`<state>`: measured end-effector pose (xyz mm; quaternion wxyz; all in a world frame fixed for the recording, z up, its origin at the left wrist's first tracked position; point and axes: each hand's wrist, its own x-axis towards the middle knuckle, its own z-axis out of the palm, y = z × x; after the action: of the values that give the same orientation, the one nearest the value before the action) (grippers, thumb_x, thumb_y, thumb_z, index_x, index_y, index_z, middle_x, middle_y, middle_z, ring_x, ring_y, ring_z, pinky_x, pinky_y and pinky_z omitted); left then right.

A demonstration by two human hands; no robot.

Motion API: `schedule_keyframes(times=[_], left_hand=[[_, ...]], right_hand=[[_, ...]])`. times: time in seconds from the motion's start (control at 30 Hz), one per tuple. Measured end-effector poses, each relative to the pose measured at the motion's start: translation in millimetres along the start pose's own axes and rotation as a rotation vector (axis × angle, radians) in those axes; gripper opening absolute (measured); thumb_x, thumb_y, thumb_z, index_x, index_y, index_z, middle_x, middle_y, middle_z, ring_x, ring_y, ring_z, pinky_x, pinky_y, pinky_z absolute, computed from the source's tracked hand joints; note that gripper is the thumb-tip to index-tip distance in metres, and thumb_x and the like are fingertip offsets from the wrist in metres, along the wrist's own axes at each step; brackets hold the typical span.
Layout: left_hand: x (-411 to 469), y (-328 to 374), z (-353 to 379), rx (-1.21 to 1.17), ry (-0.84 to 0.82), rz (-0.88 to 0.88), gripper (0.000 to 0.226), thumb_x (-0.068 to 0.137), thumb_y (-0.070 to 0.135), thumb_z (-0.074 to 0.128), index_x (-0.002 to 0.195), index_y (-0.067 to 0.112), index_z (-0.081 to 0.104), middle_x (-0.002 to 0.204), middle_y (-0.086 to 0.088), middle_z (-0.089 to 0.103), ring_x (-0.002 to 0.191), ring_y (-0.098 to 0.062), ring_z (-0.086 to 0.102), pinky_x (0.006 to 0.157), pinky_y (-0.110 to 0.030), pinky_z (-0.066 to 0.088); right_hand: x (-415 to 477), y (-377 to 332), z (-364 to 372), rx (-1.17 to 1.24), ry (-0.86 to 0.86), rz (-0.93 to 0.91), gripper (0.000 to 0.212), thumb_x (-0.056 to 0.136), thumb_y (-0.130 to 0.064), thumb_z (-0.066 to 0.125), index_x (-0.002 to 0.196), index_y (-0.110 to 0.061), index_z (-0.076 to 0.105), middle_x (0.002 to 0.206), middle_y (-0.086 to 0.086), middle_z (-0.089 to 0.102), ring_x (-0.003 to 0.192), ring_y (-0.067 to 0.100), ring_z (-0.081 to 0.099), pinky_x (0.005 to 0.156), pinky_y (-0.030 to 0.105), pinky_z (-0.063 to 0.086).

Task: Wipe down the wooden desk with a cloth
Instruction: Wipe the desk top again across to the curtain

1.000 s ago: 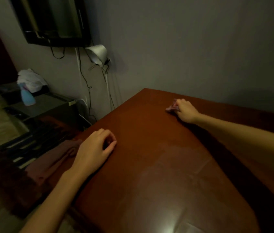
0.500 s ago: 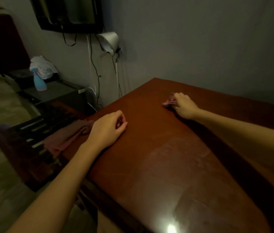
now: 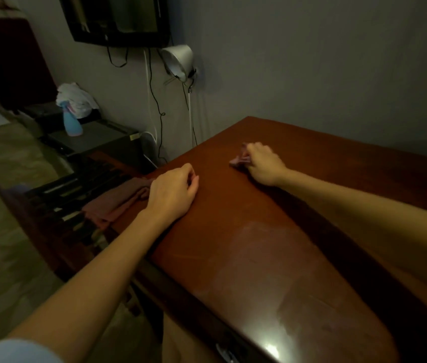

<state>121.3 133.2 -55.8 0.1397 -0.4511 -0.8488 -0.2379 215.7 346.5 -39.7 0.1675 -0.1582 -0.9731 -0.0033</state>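
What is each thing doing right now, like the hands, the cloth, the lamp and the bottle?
Right hand: gripping the cloth, pressing it on the desk.
Cloth: bunched up, on the desk.
Left hand: resting on the desk, holding nothing.
Desk: shiny, with a smeary patch.
Lamp: not lit.
Spray bottle: standing upright.

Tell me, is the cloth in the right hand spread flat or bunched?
Bunched up: the cloth pokes out crumpled from the right hand gripping it.
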Motion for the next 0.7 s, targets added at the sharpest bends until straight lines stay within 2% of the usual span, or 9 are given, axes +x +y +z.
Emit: schedule_keyframes(times=[0.1, 0.2, 0.27, 0.33, 0.4, 0.47, 0.57, 0.63, 0.7], left_hand=[[-4, -8, -16, -0.052, -0.127, 0.054, 0.017, 0.099, 0.031, 0.042, 0.088, 0.024, 0.052, 0.079, 0.009, 0.056, 0.069, -0.006, 0.052, 0.061, -0.025, 0.040], [-27, -23, -34, -0.124, -0.207, 0.153, 0.030, 0.101, 0.028, 0.038, 0.074, 0.025, 0.051, 0.070, 0.008, 0.054, 0.066, -0.004, 0.051, 0.060, -0.024, 0.035], [-41, -29, -36, -0.146, -0.159, 0.170, 0.032, 0.100, 0.027, 0.038, 0.071, 0.023, 0.051, 0.068, 0.007, 0.053, 0.066, -0.006, 0.050, 0.061, -0.025, 0.035], [-45, -28, -32, -0.166, -0.119, 0.153, 0.033, 0.100, 0.027, 0.039, 0.071, 0.020, 0.051, 0.067, 0.005, 0.052, 0.064, -0.008, 0.049, 0.059, -0.025, 0.034], [-44, -24, -29, -0.142, -0.098, 0.128, 0.033, 0.100, 0.026, 0.040, 0.070, 0.017, 0.050, 0.065, 0.003, 0.050, 0.060, -0.009, 0.047, 0.054, -0.023, 0.030], [-45, -25, -29, -0.114, -0.045, 0.077, 0.032, 0.100, 0.025, 0.041, 0.070, 0.016, 0.049, 0.064, 0.002, 0.049, 0.057, -0.010, 0.045, 0.052, -0.025, 0.028], [-48, -31, -28, -0.111, 0.015, 0.010, 0.030, 0.100, 0.025, 0.040, 0.074, 0.016, 0.051, 0.070, 0.000, 0.056, 0.062, -0.015, 0.050, 0.057, -0.034, 0.033], [-48, -34, -28, -0.147, 0.017, 0.015, 0.032, 0.101, 0.027, 0.038, 0.074, 0.016, 0.051, 0.071, 0.001, 0.057, 0.064, -0.016, 0.052, 0.059, -0.036, 0.035], [-49, -33, -28, -0.159, 0.012, 0.023, 0.036, 0.101, 0.029, 0.036, 0.073, 0.016, 0.052, 0.069, 0.002, 0.056, 0.063, -0.014, 0.052, 0.060, -0.036, 0.036]], right_hand=[[-43, -61, -5, 0.139, -0.065, -0.329, 0.009, 0.096, -0.029, 0.048, 0.104, -0.025, 0.045, 0.115, 0.000, 0.046, 0.104, 0.017, 0.044, 0.087, 0.031, 0.039], [-91, -46, -19, 0.143, -0.072, -0.549, 0.004, 0.096, -0.023, 0.047, 0.100, -0.024, 0.045, 0.115, -0.004, 0.046, 0.103, 0.012, 0.043, 0.086, 0.028, 0.039], [-81, -8, -23, 0.041, -0.040, -0.444, 0.002, 0.098, -0.024, 0.047, 0.098, -0.025, 0.046, 0.113, -0.003, 0.047, 0.104, 0.016, 0.046, 0.085, 0.029, 0.040], [-47, 16, -19, 0.014, -0.048, -0.207, 0.003, 0.098, -0.022, 0.044, 0.100, -0.020, 0.045, 0.112, 0.003, 0.046, 0.105, 0.023, 0.046, 0.084, 0.032, 0.039], [-17, 8, -6, 0.005, -0.021, -0.050, 0.013, 0.098, -0.017, 0.043, 0.110, -0.014, 0.045, 0.119, 0.009, 0.045, 0.111, 0.028, 0.044, 0.085, 0.033, 0.037], [-7, -34, 1, 0.013, -0.004, -0.063, 0.023, 0.096, -0.017, 0.046, 0.118, -0.013, 0.047, 0.127, 0.009, 0.045, 0.116, 0.025, 0.043, 0.090, 0.031, 0.039], [-58, -109, -3, 0.174, -0.059, -0.368, 0.021, 0.093, -0.028, 0.045, 0.111, -0.017, 0.051, 0.115, 0.003, 0.048, 0.102, 0.018, 0.045, 0.087, 0.035, 0.042], [-110, -125, -16, 0.283, -0.133, -0.616, 0.013, 0.092, -0.023, 0.046, 0.105, -0.020, 0.047, 0.109, -0.001, 0.045, 0.095, 0.013, 0.041, 0.082, 0.029, 0.038], [-127, -101, -33, 0.287, -0.147, -0.684, 0.020, 0.095, -0.019, 0.049, 0.098, -0.037, 0.043, 0.111, -0.013, 0.041, 0.102, 0.001, 0.038, 0.086, 0.018, 0.034]])
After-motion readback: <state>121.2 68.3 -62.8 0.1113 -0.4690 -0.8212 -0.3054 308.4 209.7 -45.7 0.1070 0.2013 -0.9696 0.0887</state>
